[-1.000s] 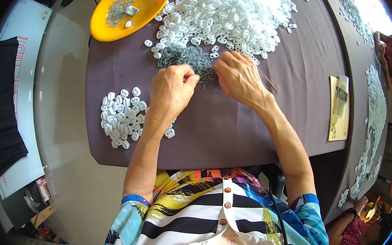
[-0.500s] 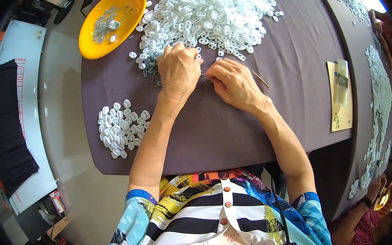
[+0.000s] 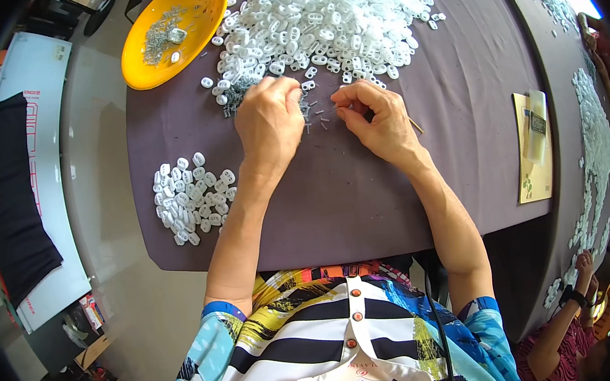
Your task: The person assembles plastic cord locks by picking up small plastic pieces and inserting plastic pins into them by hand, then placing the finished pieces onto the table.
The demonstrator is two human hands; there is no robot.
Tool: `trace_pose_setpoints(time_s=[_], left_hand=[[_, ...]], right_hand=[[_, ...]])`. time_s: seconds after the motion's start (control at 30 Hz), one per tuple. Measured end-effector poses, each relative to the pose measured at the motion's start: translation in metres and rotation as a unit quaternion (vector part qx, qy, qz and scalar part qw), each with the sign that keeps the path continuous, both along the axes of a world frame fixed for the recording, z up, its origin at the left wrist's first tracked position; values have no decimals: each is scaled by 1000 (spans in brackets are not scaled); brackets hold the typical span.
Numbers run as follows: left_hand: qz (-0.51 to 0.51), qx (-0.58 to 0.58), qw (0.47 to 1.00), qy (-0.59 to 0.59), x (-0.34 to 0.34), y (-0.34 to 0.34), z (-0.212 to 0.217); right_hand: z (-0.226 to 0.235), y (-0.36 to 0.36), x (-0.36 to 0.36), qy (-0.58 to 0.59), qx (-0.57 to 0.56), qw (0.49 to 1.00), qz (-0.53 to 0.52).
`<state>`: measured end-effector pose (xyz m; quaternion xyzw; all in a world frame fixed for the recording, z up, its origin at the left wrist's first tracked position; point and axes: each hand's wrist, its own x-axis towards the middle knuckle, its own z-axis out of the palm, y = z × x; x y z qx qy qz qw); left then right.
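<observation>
My left hand (image 3: 269,125) is closed, fingertips curled down at a heap of small grey pins (image 3: 237,93); what it holds, if anything, is hidden. To its right, my right hand (image 3: 380,122) pinches thumb and forefinger together above the table, and anything between them is too small to make out. Several loose grey pins lie on the cloth between the hands. Just beyond them rises a large pile of white oval plastic pieces (image 3: 326,22) with holes. A smaller group of white pieces with dark markings (image 3: 193,196) sits left of my left forearm.
A yellow oval dish (image 3: 142,67) with small metal pins stands at the far left of the brown-covered table (image 3: 321,211). A thin stick (image 3: 416,125) lies by my right hand. Further right are a tan card with a clear roll (image 3: 533,145) and another person's hand (image 3: 584,267).
My hands have drawn apart: the left shifted slightly left, the right moved a little right. Loose pins now show between them. The other person's hand at the right has moved up.
</observation>
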<state>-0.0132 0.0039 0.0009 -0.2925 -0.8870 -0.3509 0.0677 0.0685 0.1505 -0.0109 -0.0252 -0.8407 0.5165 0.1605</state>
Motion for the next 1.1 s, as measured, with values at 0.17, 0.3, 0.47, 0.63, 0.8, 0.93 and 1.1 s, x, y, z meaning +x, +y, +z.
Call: trace_pose_setpoints(time_s=[0.17, 0.3, 0.47, 0.63, 0.8, 0.93, 1.1], left_hand=[[-10, -121, 989, 83, -15, 8, -4], [24, -152, 984, 88, -12, 20, -10], [22, -191, 969, 153, -9, 23, -5], [-10, -123, 984, 131, -4, 21, -1], [-127, 60, 986, -90, 23, 19, 1], [-94, 108, 973, -182, 30, 15, -6], [-69, 168, 943, -280, 31, 18, -3]], right_hand=[[-4, 4, -1, 46, 59, 997, -4], [-1, 6, -2, 68, 71, 995, -16], [0, 2, -6, 100, 81, 992, -1], [1, -1, -3, 101, 40, 994, -5], [-7, 1, -1, 64, -118, 991, -29], [-10, -4, -3, 42, -148, 988, -10], [-8, -2, 2, 19, -153, 988, -24]])
